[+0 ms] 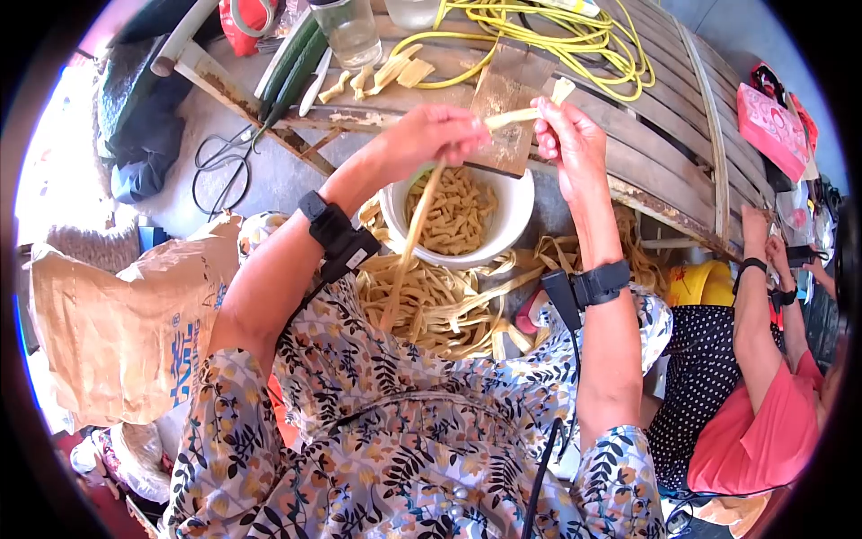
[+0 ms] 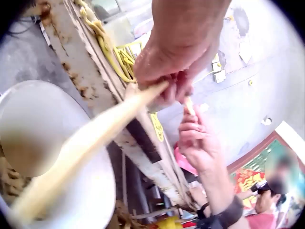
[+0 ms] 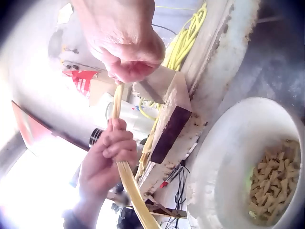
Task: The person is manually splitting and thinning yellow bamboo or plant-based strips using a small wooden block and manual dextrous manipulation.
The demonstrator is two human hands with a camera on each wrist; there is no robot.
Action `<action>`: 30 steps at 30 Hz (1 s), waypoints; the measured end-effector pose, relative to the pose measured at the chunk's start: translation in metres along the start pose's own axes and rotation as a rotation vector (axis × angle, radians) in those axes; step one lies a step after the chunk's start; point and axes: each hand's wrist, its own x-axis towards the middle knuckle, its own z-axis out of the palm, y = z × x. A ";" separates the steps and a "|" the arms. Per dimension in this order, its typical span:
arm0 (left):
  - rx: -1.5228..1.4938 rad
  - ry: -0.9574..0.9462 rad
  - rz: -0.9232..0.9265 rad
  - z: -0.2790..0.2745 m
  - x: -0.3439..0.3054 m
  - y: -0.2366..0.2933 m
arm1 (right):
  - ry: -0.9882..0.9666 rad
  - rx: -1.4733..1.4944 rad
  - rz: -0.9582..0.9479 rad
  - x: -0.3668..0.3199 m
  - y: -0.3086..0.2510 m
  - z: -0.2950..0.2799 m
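Observation:
A long, pale yellow flat strip [image 1: 512, 118] stretches between both hands over a wooden board [image 1: 503, 94]. My left hand [image 1: 431, 135] grips it, and its long end hangs down past the white bucket [image 1: 521, 211]. My right hand [image 1: 575, 144] pinches the other end, with a short tip showing above the fingers. The right wrist view shows the strip [image 3: 131, 191] bunched where it passes through the left fist. Many short cut pieces [image 3: 271, 186] lie inside the bucket. A grey blade-like piece [image 3: 151, 92] shows beside the board.
On the slatted bench [image 1: 709, 117] lie a yellow cord [image 1: 620, 67], several short pieces [image 1: 395, 67], green cucumbers [image 1: 296, 67] and a glass jar [image 1: 350, 36]. Long strips [image 1: 422, 301] are heaped below the bucket. A paper sack [image 1: 126, 323] stands left; another person [image 1: 763, 404] sits right.

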 end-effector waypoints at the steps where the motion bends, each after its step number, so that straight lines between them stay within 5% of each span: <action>1: -0.034 0.068 0.017 -0.004 0.011 0.001 | 0.021 0.004 -0.025 0.006 0.000 -0.001; 3: -0.149 0.142 0.158 -0.010 0.031 0.005 | 0.088 0.022 -0.068 0.017 0.002 0.001; 14: 0.276 0.373 0.211 -0.010 0.070 0.001 | 0.192 0.078 -0.139 0.043 0.015 -0.005; 20: 0.476 0.527 0.188 -0.017 0.070 -0.020 | 0.362 -0.163 -0.115 0.045 0.040 -0.023; 24: 0.363 0.437 0.213 -0.011 0.034 -0.001 | 0.149 -0.317 -0.017 0.001 0.008 0.005; 27: 0.257 0.330 0.219 -0.011 0.013 0.002 | -0.015 -0.892 -0.318 -0.031 0.029 0.004; 30: 0.293 0.265 0.186 0.004 -0.002 -0.003 | 0.103 -1.419 -0.685 -0.055 0.006 0.015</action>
